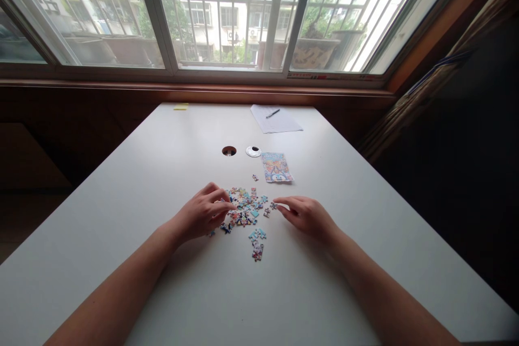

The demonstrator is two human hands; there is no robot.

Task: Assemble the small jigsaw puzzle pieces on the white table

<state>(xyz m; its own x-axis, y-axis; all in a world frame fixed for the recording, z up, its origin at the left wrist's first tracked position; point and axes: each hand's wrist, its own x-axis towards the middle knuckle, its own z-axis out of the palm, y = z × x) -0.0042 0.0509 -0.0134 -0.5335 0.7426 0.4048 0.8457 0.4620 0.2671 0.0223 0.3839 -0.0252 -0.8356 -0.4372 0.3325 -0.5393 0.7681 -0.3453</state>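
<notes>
A loose heap of colourful jigsaw puzzle pieces [244, 206] lies on the white table. My left hand [207, 210] reaches over the heap's left side, its fingers bent and loosely apart, covering some pieces. At the right edge of the heap, my right hand [305, 215] has thumb and forefinger closed at a small jigsaw puzzle piece [273, 205]. Just beside that lies another loose piece [266, 212]. Nearer to me are light blue pieces [257, 234] and a small joined cluster [257, 251]. A single piece [255, 177] sits beyond the heap.
Behind the heap lies a printed picture sheet [277, 167]. A round cover [253, 151] sits beside a cable hole [229, 151] in the table [194, 292]. Farther back are paper [273, 121] with a pen [273, 113], and yellow sticky notes [180, 106] below the window.
</notes>
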